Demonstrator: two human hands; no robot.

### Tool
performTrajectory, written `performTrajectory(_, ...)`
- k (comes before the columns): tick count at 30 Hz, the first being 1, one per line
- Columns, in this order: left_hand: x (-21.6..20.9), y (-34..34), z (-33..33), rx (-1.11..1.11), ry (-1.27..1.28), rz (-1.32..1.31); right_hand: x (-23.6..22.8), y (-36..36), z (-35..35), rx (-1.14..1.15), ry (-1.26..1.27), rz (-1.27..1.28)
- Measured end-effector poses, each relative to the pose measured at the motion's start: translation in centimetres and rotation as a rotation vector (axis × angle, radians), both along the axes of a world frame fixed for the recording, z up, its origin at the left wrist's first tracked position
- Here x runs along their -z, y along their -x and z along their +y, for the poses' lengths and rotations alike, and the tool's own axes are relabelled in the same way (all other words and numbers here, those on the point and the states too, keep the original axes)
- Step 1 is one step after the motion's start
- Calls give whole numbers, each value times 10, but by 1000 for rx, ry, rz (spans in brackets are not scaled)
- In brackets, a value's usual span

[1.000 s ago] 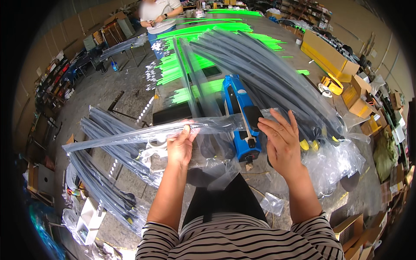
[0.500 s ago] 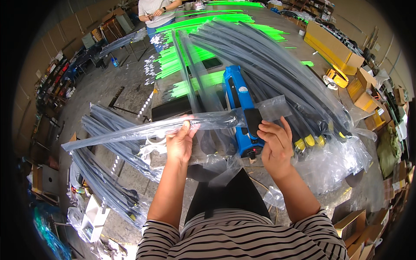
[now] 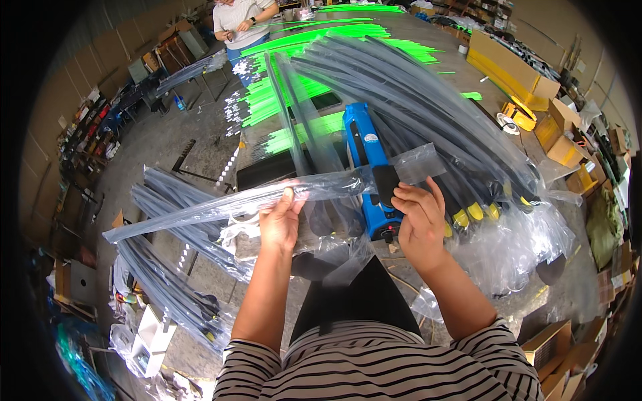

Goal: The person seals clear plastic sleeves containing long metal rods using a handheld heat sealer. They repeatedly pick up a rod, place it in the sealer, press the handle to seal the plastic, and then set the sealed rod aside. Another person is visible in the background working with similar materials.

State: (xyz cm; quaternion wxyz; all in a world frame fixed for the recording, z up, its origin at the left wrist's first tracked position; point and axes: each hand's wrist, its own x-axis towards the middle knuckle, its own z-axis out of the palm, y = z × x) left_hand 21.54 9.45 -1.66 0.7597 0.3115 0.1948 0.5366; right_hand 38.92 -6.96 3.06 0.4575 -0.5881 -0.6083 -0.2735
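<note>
My left hand (image 3: 282,220) is closed around a long clear plastic sleeve (image 3: 221,202) with a dark, thin item inside. The sleeve's far-left end sticks out past the table. Its other end lies across a blue hand-held heat sealer (image 3: 369,150), beneath the black lever (image 3: 386,185). A flat, clear tail of the sleeve (image 3: 421,162) shows beyond the sealer's right side. Bent fingers of my right hand (image 3: 421,217) are on the edge of that lever, with one finger raised; its thumb is hard to make out. A small red light glows at the sealer's near end.
Bagged dark lengths (image 3: 414,113) with yellow ends pile up on the right. More bagged lengths (image 3: 177,284) lie at the lower left. Bright green rods (image 3: 294,87) cover the far table, where a person (image 3: 244,23) stands. Cardboard boxes (image 3: 511,73) line the right.
Both hands keep nearly the same places on the sleeve and the sealer. My view has shifted slightly; the right fingers have moved a little at the lever.
</note>
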Motion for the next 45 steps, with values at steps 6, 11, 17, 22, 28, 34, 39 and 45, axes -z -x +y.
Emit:
performTrajectory(6,-5,0,-3,-11,14,14,-11,2,-7,19,-20,16)
performTrajectory(11,-8,42,-14,-35,-71,-34,-21,17,-39,44,-150,110)
performTrajectory(17,-20,81,-45,-52,-80,-31,-40,41,-67,-96,-103,-14)
performTrajectory(22,-29,97,-98,35,-218,80,-49,87,-54,-215,340,-235)
performTrajectory(28,-53,79,-118,203,-525,345,-51,75,-76,-136,583,-112)
performTrajectory(34,-45,97,-122,416,-569,470,-125,-15,-109,380,362,-39)
performTrajectory(39,-2,115,-119,352,-266,594,-153,-104,-107,756,455,-294)
performTrajectory(45,38,132,-107,361,-199,614,-108,-182,-103,650,576,-138)
